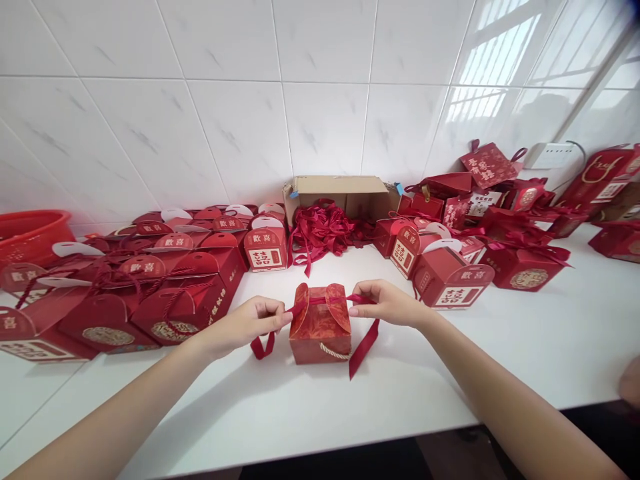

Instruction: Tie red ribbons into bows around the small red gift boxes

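A small red gift box point(320, 343) with a marbled pattern and a twisted cream cord on its front stands upright on the white table, between my hands. A dark red ribbon point(363, 350) runs across the top of the box, under or through its rounded flaps. My left hand point(257, 320) pinches the ribbon at the box's left side, with a loop of it hanging below. At the right side my right hand point(383, 303) pinches the other stretch between thumb and fingers, and its loose end drops beside the box.
An open cardboard box point(340, 183) against the tiled wall holds a heap of red ribbons point(325, 227). Rows of red gift boxes point(185, 300) fill the left; more gift boxes point(455, 277) stand right. A red plastic basin point(35, 233) sits far left, a power strip point(550, 155) right.
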Demonstrator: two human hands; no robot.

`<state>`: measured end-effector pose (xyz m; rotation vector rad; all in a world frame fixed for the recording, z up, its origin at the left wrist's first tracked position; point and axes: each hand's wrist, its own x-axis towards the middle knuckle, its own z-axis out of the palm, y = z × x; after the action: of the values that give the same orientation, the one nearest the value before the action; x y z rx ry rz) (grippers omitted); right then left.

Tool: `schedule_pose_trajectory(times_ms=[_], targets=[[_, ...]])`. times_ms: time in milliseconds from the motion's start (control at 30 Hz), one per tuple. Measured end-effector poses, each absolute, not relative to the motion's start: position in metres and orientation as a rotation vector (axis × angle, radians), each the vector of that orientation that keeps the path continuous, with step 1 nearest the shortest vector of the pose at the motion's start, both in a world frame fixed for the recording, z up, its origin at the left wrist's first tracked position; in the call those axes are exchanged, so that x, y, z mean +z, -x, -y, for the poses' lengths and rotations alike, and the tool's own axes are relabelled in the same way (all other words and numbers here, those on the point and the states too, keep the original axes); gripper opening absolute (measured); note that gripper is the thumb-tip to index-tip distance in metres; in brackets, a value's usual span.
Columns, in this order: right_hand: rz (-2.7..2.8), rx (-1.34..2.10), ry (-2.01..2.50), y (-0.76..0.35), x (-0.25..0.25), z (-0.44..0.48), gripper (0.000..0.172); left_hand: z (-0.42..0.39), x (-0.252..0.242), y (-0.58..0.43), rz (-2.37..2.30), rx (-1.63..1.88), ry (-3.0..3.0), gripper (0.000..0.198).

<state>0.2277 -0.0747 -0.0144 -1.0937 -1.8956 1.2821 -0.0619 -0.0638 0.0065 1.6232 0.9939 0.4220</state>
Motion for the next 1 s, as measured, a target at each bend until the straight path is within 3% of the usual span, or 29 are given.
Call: schedule_pose_trajectory(times_ms=[167, 367, 533, 733, 900, 1000], targets=[[1.908, 1.040, 1.196, -0.240, -0.008, 0.087, 0.027, 0.068, 0.005, 0.077, -1.084, 0.560, -1.427, 0.037], [1.794, 0.180, 1.024, -0.251, -0.022, 0.089, 0.005, 0.062, 0.005, 0.099, -1.092, 0.748, -1.222, 0.026], [1.761, -0.449, 1.003, -0.253, -0.024, 0.094, 0.019, 0.061, 0.022, 0.106, -1.058, 0.868, -1.248, 0.027], [1.993, -0.611, 1.035, -0.249, -0.040, 0.097, 0.021, 0.065, 0.006, 0.102, -1.414, 0.672, -1.689, 0.030], [2.214, -0.577, 1.111, -0.240, -0.055, 0.111, 0.015, 0.087, -0.012, 0.093, -1.623, 0.818, -2.193, 0.023], [2.378, -0.458, 1.198, -0.230, -0.060, 0.122, 0.019, 0.107, -0.009, 0.085, -1.459, 0.519, -2.282, 0.026]])
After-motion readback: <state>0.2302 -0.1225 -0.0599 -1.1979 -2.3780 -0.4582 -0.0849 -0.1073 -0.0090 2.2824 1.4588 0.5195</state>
